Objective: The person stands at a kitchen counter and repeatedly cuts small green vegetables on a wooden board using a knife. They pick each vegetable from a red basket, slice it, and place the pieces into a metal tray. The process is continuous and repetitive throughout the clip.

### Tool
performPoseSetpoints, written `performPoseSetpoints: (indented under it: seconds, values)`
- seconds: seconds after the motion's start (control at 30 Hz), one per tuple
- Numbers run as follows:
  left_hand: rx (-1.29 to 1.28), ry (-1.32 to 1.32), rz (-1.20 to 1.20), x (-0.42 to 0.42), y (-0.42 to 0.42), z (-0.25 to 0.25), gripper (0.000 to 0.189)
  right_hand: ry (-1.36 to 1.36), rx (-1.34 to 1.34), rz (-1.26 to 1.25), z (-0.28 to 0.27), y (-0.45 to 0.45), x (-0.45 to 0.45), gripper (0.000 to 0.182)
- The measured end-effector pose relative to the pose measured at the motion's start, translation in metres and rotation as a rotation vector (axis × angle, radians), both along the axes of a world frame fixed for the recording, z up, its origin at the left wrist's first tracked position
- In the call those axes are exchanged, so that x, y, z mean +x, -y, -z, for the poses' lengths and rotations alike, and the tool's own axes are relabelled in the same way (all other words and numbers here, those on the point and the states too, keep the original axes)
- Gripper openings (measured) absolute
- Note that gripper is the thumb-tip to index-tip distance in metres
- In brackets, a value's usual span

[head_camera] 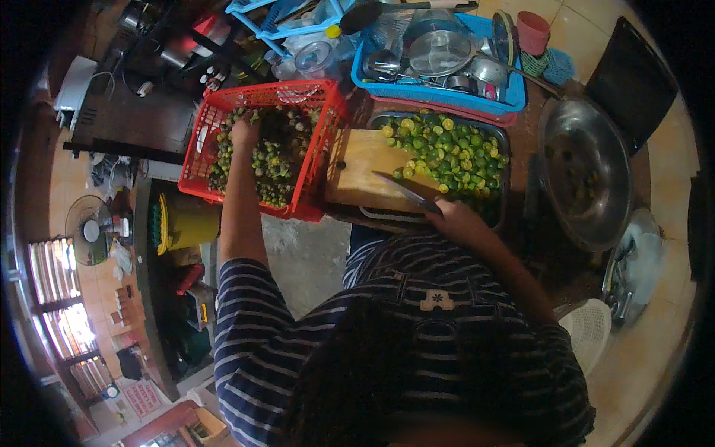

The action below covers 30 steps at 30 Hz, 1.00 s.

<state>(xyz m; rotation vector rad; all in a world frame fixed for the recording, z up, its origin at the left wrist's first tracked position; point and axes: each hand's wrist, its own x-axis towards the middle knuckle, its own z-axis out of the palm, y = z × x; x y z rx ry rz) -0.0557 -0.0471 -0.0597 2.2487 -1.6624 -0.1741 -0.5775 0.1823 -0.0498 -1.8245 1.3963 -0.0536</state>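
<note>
My left hand (246, 133) reaches into a red plastic crate (314, 167) and is among small green citrus fruits (271, 162); its fingers are partly hidden, so I cannot tell whether it grips one. In my right hand (453, 215) is a knife (408, 191), its blade pointing up and left over a wooden cutting board (357, 162). Halved and whole small green citrus fruits (458, 151) are heaped to the right of the board, in a dark-rimmed tray (506, 167). Part of the board overlaps this tray.
Behind the tray stands a blue plastic basket (441, 92) of pans and utensils. A large metal basin (586, 173) is at the right, with a white strainer basket (586, 329) nearer my body. A yellow bucket (192, 223) stands below the crate, and a stove (134, 120) lies left of it.
</note>
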Motion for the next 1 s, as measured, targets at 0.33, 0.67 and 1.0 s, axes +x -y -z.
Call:
performPoseSetpoints:
  seconds: [0.33,0.67,1.0]
  values:
    - [-0.133,0.027,-0.002,0.010,0.003,0.018,0.037,-0.079,0.059,0.177,-0.014,-0.007,-0.018,0.049]
    - [-0.135,-1.160,0.418,-0.179,-0.111,-0.109,0.032,0.001,0.089,0.246,-0.021,-0.012,-0.016,0.054]
    - [-0.120,-0.587,0.500,-0.287,-0.189,0.004,0.036,0.123,0.060,0.256,-0.014,-0.019,-0.014,0.052]
